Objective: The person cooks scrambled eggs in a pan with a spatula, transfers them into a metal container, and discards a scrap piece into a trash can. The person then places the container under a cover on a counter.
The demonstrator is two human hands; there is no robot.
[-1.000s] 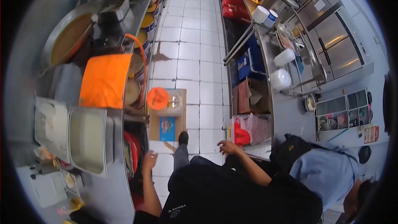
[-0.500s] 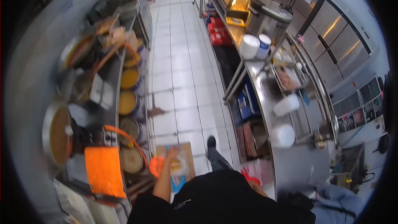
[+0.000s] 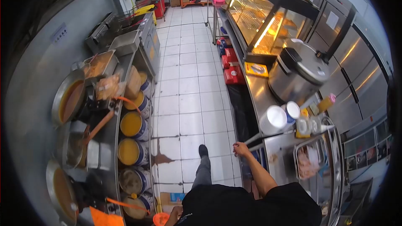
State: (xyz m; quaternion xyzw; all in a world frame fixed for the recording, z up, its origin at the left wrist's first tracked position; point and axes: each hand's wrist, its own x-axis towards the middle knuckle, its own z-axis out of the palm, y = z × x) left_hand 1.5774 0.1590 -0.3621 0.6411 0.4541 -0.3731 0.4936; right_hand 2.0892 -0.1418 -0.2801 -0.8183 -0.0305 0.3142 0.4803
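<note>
My right hand [image 3: 240, 149] is out in front of me over the aisle, beside the edge of the right-hand steel counter. Its fingers are loosely curled, and nothing shows in them. At the bottom edge is my left hand [image 3: 175, 214], partly covered by my black shirt, with its fingers hidden. An orange round item [image 3: 161, 219] lies close beside that hand; I cannot tell whether they touch. A piece of cardboard [image 3: 166, 199] with a blue packet [image 3: 177, 197] is on the floor just beyond it.
Several tubs of yellow-brown contents [image 3: 130, 151] line the lower left shelf, beneath pans of brown liquid [image 3: 71, 100]. White tubs [image 3: 273, 119], a large steel cooker [image 3: 297, 71] and a tray of raw meat [image 3: 309, 159] stand on the right counter. A tiled aisle [image 3: 190, 88] runs between.
The view has tilted up and moved forward along the aisle. My right arm has swung into sight at the right, while my left hand has dropped back to the bottom edge.
</note>
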